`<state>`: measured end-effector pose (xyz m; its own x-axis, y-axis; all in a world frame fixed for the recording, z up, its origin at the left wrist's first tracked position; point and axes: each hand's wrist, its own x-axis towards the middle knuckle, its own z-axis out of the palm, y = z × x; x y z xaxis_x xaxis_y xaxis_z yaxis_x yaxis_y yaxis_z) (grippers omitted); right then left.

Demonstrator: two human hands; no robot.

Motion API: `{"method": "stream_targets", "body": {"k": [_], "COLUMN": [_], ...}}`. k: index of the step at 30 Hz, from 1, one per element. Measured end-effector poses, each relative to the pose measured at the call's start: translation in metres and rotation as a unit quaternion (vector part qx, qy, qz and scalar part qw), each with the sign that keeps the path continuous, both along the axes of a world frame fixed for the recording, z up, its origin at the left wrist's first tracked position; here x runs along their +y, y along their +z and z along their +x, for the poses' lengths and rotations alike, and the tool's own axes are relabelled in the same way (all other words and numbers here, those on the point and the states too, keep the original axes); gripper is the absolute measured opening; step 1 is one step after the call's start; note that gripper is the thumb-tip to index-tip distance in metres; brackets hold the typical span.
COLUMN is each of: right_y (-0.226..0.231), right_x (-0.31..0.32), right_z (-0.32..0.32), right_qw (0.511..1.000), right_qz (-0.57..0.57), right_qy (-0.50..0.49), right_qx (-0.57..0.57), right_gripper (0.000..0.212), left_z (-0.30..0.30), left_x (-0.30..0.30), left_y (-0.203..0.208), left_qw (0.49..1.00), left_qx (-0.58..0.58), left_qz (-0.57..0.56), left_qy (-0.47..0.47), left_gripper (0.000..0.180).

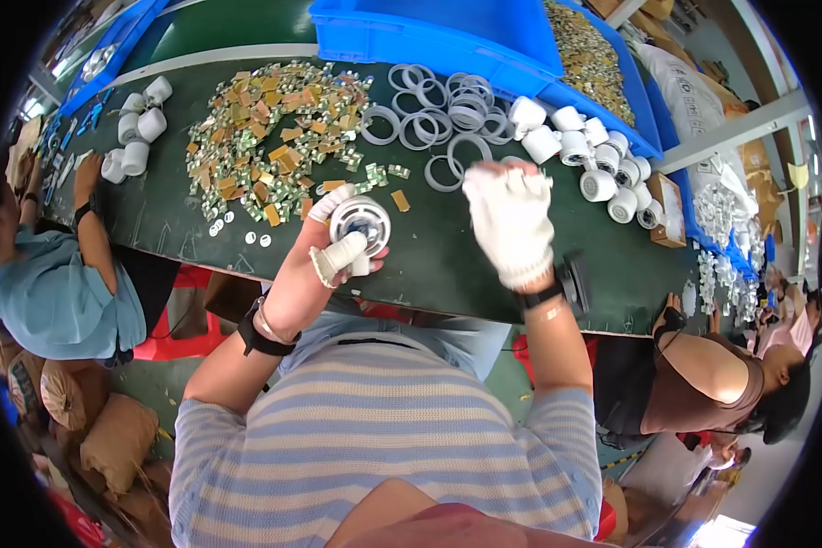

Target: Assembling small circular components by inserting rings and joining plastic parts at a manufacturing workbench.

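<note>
My left hand (324,251) has white cloth covers on some fingers. It is closed around a round white lamp-like housing (361,222), whose open ringed face is turned up and shows a dark blue-grey inside. In a white knitted glove, my right hand (513,224) is over the table beside the loose rings, its fingers curled. Its fingertips are mostly hidden, so what it grips, if anything, cannot be made out. Just left of the glove lies a translucent ring (445,173). A heap of small green and orange circuit boards (279,128) spreads beyond my left hand.
White cylindrical housings (598,185) cluster at the right, and several more (135,157) stand at the left. Blue bins (429,41) line the table's far side. Small white discs (251,238) lie near the front edge. Other people sit at both ends.
</note>
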<state>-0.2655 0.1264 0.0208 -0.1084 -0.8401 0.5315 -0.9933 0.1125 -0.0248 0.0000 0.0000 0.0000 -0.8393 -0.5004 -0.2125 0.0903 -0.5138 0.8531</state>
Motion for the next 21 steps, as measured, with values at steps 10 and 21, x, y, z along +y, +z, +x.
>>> {"method": "stream_targets", "body": {"k": [10, 21], "right_y": [0.019, 0.032], "right_x": [0.05, 0.046], "right_z": [0.083, 0.079], "right_qw": [0.667, 0.808], "right_qz": [0.014, 0.021], "right_qy": [0.073, 0.119], "right_qx": [-0.742, -0.577], "right_gripper": [0.023, 0.019], "left_z": [-0.021, -0.01], "left_x": [0.017, 0.024], "left_y": [-0.01, -0.008], "left_qw": [0.977, 0.988], "left_qx": [0.134, 0.089], "left_qz": [0.132, 0.036], "left_qy": [-0.102, -0.123], "left_gripper": [0.076, 0.11]}}
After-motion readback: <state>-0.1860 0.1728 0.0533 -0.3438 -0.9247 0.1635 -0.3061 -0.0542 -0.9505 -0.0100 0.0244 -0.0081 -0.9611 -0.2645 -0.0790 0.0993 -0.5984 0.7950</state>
